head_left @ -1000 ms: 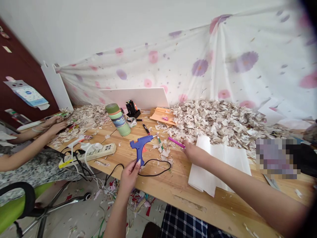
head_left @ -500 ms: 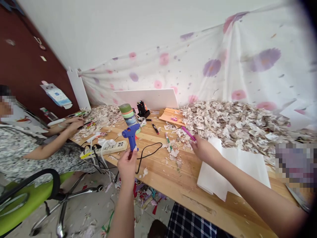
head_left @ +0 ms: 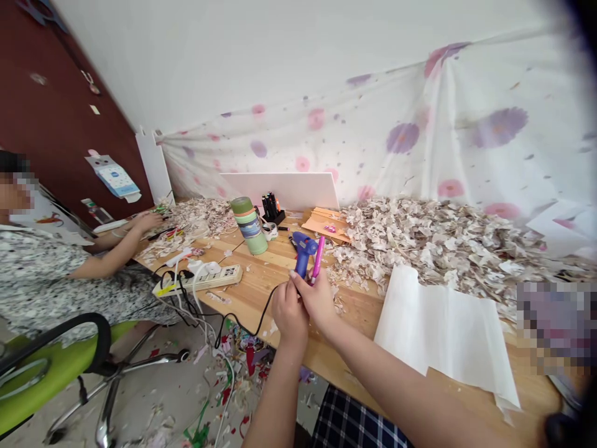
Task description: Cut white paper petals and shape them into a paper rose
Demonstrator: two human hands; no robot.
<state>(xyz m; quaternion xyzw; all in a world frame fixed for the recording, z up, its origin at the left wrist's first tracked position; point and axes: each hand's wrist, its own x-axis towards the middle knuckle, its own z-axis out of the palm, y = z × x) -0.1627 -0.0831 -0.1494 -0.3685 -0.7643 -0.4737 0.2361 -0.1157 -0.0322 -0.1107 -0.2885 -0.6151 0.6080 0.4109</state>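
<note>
Sitting at far L, a co-worker (head_left: 41,270) in a speckled top rests both forearms over the wooden table (head_left: 252,298), hands near pale scraps (head_left: 203,218). Next, a power strip (head_left: 224,277) w/ white plugs lies near the front edge; a green bottle (head_left: 254,242) stands upright just left of a black marker rack (head_left: 271,210).

Ctr. frame, 2 bare hands meet above the table. Wearer's left hand (head_left: 290,311) wraps the handle of a blue glue gun (head_left: 305,246), fingers closed round it. Stage, as judged: gun & pen are both up off the table, so picking-up looks done; no fresh glue or ink can be made out, & what's left can't be told. Gun's handle runs near-upright; its barrel, foreshortened, slants R & slightly down, nozzle tip not visible.

Right hand (head_left: 321,300), pressed against the left, pinches a pink pen (head_left: 319,258) just R of the gun: long axis steep, upper end tipped slightly R. Farther R, a white sheet (head_left: 459,326) lies spread, partly curled, w/ a big shred pile (head_left: 433,239) behind.
</note>
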